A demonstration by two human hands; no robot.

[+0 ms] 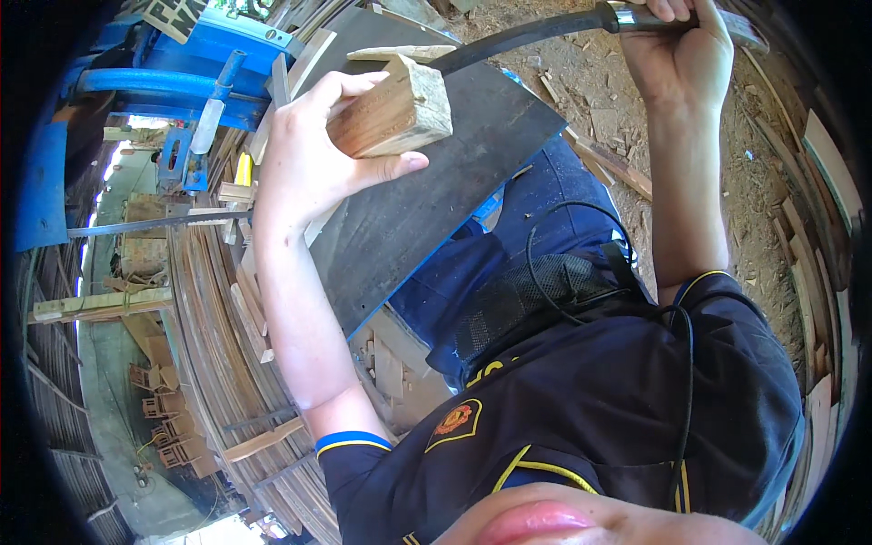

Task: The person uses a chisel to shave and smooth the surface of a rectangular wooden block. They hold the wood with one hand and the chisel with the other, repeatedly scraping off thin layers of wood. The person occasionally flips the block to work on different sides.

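In my left hand (307,150) is a squared wooden block (395,113), its rough pale end facing me. My fingers wrap over the far side of it and the thumb lies along the near edge. Below the block spreads a dark metal machine table (436,200). A long, slightly curved dark machete (527,38) reaches from the upper right to the block. My right hand (683,59) is closed round its handle, past a shiny metal collar. The blade's far end passes behind the block, so I cannot tell whether they touch.
A thin saw blade (150,225) runs from the blue machine housing (41,186) toward my left wrist. A wood strip (400,53) lies on the table's far edge. Stacked boards (204,318) stand at the left. Wood chips and scraps cover the floor (599,91). A black cable (688,363) hangs across my shirt.
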